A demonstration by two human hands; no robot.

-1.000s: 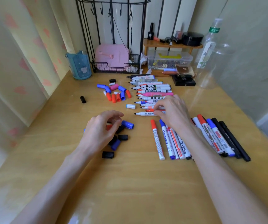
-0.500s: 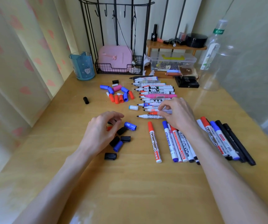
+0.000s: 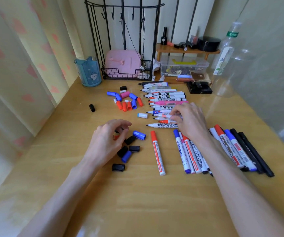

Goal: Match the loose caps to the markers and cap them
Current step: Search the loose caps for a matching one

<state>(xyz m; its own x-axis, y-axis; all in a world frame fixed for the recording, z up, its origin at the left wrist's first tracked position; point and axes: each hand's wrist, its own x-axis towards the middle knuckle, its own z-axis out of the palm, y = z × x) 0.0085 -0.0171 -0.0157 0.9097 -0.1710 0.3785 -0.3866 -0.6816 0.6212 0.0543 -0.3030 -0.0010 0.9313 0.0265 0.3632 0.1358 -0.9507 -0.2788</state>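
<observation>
A row of uncapped markers (image 3: 165, 100) lies at the table's middle, tips pointing left. My right hand (image 3: 190, 122) rests over the near end of that row, and its fingertips pinch one uncapped marker (image 3: 165, 115). A whiteboard marker (image 3: 161, 125) lies just in front of it. My left hand (image 3: 106, 141) hovers with curled fingers over a near cluster of black and blue caps (image 3: 131, 148); a red cap shows under the palm, and whether it is held is unclear. More red, blue and pink caps (image 3: 127, 101) lie farther back. Capped markers (image 3: 189, 154) lie under my right forearm.
A red-capped marker (image 3: 157, 151) lies alone, and more capped markers (image 3: 237, 147) lie at right. One black cap (image 3: 92, 107) sits far left and a white cap (image 3: 142, 115) mid-table. A blue cup (image 3: 88, 72), wire rack (image 3: 125, 75), clear box (image 3: 184, 65) and bottle (image 3: 226, 53) line the back.
My right hand has moved from the nearest whiteboard marker to one slightly farther back in the row. My left hand has stayed over the near caps.
</observation>
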